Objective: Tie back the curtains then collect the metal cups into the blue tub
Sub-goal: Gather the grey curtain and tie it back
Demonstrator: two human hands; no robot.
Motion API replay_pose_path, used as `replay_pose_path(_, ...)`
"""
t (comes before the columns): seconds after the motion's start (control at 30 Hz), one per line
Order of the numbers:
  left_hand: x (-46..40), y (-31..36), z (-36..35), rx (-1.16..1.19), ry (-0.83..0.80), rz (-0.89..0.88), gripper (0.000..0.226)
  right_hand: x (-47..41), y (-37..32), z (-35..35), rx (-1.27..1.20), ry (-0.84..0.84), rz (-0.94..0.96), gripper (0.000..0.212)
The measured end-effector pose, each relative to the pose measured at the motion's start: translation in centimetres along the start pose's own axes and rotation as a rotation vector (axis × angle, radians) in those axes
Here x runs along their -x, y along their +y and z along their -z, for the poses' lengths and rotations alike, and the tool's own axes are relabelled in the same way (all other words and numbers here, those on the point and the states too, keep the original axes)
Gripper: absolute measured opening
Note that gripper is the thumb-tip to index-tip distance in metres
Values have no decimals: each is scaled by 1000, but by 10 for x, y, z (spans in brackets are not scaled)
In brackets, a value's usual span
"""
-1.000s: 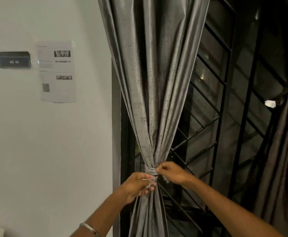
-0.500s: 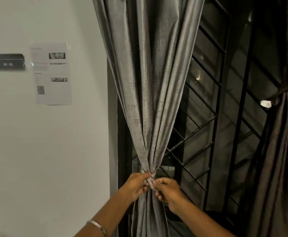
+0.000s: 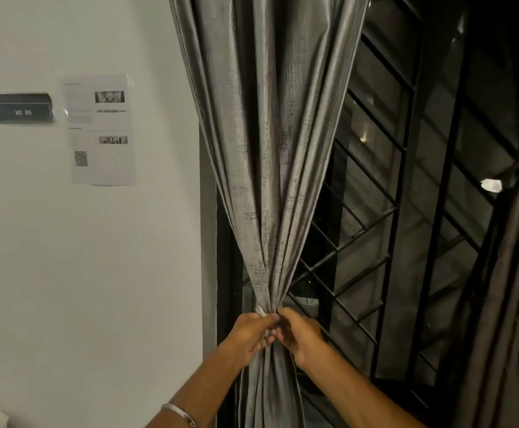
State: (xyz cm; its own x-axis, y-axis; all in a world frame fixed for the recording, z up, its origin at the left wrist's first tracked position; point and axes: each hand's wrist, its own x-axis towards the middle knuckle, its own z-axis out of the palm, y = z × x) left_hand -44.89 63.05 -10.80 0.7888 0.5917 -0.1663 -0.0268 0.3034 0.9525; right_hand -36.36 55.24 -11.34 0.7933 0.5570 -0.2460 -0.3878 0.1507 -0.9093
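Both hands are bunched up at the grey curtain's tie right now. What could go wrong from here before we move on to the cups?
1. The left hand and right hand cover the tie, so I cannot tell whether it is fastened; letting go early could let the grey curtain fall open.
2. The window grille sits right behind the curtain; the right hand's knuckles could knock it.
3. The dark curtain already looks tied, so retying it would waste time.

tie [image 3: 261,311] mostly behind hands
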Motion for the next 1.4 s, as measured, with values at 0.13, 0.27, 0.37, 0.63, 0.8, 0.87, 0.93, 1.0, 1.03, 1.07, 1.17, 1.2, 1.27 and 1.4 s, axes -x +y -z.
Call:
replay_pose_path(0.13,2,-7,-3,13,13,-22,8,5,0,-7,2,-16,1,23)
replay_pose_path(0.27,4,-16,-6,66,79,-69,9,4,3,-9,-58,79,33,20)
replay_pose_path(0.37,6,-21,-9,204,119,-102,10,1,8,-12,-129,134,63,25)
replay_pose_path(0.63,15,-30,-10,436,142,-116,13,5,24,-11,-305,88,78,34)
replay_pose_path(0.8,18,-29,-8,459,121,-95,16,1,24,-14,-406,34,33,51)
replay_pose_path(0.87,18,-30,-6,475,112,-96,17,5,18,-16,-374,-36,52,51)
replay_pose_path(0.93,17,-32,-3,516,92,-99,18,14,14,-18,-206,-76,129,42)
replay_pose_path(1.0,16,-33,0,558,39,-116,21,22,13,-19,94,-61,250,35)
replay_pose_path(1.03,16,-35,1,563,15,-127,23,25,15,-20,268,-29,324,36)
replay_pose_path(1.07,16,-36,2,546,3,-131,25,28,18,-21,436,23,410,40)
replay_pose_path(1.17,16,-37,3,485,-1,-137,26,33,28,-16,760,158,816,42)
replay_pose_path(1.2,16,-37,4,491,-5,-140,26,33,30,-12,838,146,937,35)
replay_pose_path(1.27,19,-36,8,528,-37,-151,26,28,30,-3,1001,64,1051,26)
replay_pose_path(1.4,19,-38,17,495,-43,-124,18,19,11,9,1149,-41,1101,25)
